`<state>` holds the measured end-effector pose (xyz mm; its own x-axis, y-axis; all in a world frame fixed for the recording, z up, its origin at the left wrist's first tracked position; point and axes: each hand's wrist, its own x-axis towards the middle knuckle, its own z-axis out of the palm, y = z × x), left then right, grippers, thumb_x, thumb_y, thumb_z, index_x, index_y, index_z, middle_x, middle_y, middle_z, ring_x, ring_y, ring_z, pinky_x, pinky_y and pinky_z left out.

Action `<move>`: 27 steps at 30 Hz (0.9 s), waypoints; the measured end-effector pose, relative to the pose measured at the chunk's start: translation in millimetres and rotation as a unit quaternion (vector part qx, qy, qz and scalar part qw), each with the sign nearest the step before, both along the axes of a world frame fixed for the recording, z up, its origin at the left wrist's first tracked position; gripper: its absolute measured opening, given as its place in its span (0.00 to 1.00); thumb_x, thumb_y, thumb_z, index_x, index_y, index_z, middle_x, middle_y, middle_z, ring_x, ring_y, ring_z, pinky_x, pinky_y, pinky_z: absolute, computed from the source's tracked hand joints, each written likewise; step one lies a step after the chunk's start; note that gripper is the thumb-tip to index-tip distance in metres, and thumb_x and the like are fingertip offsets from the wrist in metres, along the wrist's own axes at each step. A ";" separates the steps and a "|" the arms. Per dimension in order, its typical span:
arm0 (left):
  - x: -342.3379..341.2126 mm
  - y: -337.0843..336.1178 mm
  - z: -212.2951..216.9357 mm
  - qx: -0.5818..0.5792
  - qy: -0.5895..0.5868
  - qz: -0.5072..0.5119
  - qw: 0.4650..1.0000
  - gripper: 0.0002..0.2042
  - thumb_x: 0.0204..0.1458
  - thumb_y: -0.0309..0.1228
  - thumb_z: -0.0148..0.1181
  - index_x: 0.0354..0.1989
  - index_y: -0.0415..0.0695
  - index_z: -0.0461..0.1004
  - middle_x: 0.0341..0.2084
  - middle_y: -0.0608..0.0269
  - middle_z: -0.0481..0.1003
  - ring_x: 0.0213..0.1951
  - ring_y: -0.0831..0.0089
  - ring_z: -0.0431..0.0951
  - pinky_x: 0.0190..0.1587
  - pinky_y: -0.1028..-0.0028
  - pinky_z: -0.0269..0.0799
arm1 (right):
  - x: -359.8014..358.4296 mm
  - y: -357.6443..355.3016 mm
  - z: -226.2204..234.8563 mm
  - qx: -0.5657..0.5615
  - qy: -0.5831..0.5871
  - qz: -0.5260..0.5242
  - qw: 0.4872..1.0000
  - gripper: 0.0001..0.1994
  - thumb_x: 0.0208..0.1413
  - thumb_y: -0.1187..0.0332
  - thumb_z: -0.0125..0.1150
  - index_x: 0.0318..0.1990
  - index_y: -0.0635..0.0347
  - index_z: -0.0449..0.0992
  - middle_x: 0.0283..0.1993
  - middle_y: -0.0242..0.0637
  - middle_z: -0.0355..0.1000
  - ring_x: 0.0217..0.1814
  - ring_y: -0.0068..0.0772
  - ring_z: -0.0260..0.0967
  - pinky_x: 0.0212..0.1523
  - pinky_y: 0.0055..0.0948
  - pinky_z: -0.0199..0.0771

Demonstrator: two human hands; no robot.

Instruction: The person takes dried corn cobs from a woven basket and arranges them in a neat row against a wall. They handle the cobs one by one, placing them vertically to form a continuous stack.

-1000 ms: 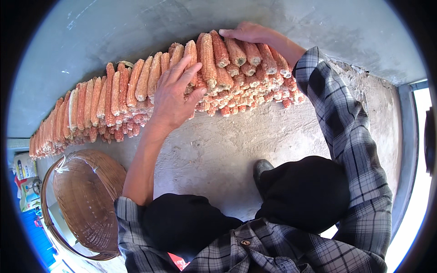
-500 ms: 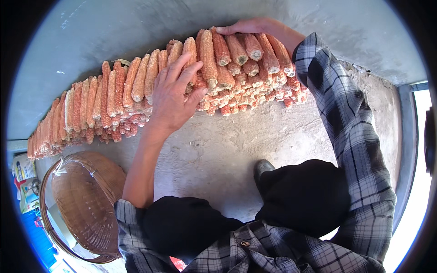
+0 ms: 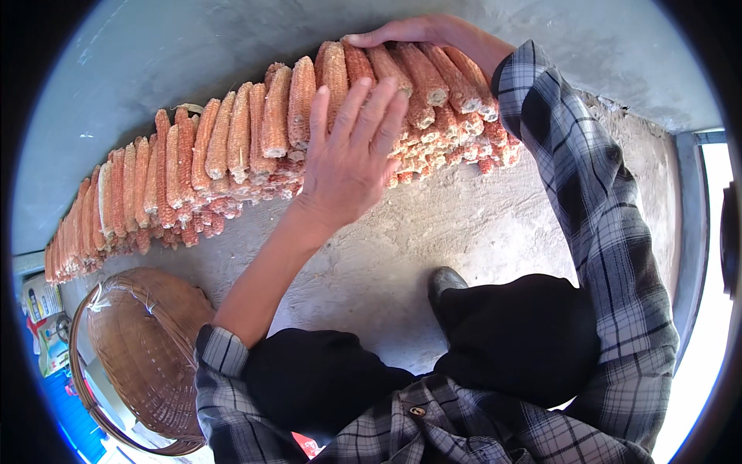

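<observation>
A long stack of orange dried corn cobs [image 3: 232, 147] lies in a row against a grey wall [image 3: 193, 46], on a rough concrete floor [image 3: 464, 232]. My left hand [image 3: 352, 158] rests flat against the front of the stack, fingers spread over the cob ends. My right hand [image 3: 413, 31] reaches over the top of the stack at its right end, fingers laid along the back of the uppermost cobs. Neither hand has closed around a single cob.
A round woven basket [image 3: 139, 356] sits on the floor at my lower left. Coloured packages [image 3: 42, 317] lie at the far left edge. My dark trousers and one shoe [image 3: 444, 282] are below the stack. A door frame [image 3: 692, 224] runs along the right.
My left hand has stayed pressed on the stack front while the view drew closer. My right hand shifted slightly left along the top of the cobs.
</observation>
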<state>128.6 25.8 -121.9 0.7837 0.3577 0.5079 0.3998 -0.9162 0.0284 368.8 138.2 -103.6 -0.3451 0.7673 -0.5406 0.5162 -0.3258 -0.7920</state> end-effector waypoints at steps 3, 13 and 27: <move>4.4 6.6 -4.2 -0.022 -0.011 0.036 0.999 0.44 0.36 0.42 0.69 0.64 0.42 0.56 0.64 0.59 0.57 0.64 0.59 0.57 0.64 0.51 0.46 | 1.7 1.7 -5.2 -0.001 0.007 -0.006 1.000 0.41 0.47 0.33 0.56 0.61 0.55 0.66 0.64 0.45 0.61 0.64 0.38 0.60 0.63 0.39 0.62; 13.8 7.9 -12.8 -0.009 -0.030 0.067 0.997 0.48 0.31 0.46 0.71 0.64 0.41 0.57 0.62 0.57 0.58 0.60 0.59 0.61 0.60 0.55 0.51 | 5.1 3.3 -17.6 0.024 -0.002 -0.020 1.000 0.40 0.48 0.35 0.56 0.60 0.58 0.66 0.62 0.46 0.63 0.61 0.37 0.64 0.60 0.38 0.66; 17.7 6.1 -12.5 -0.054 -0.072 0.060 0.994 0.45 0.35 0.43 0.70 0.65 0.45 0.55 0.59 0.59 0.61 0.59 0.61 0.61 0.61 0.52 0.49 | 4.8 -1.7 -12.8 0.049 -0.011 -0.016 0.999 0.43 0.47 0.33 0.55 0.61 0.61 0.65 0.63 0.48 0.61 0.64 0.41 0.61 0.62 0.39 0.63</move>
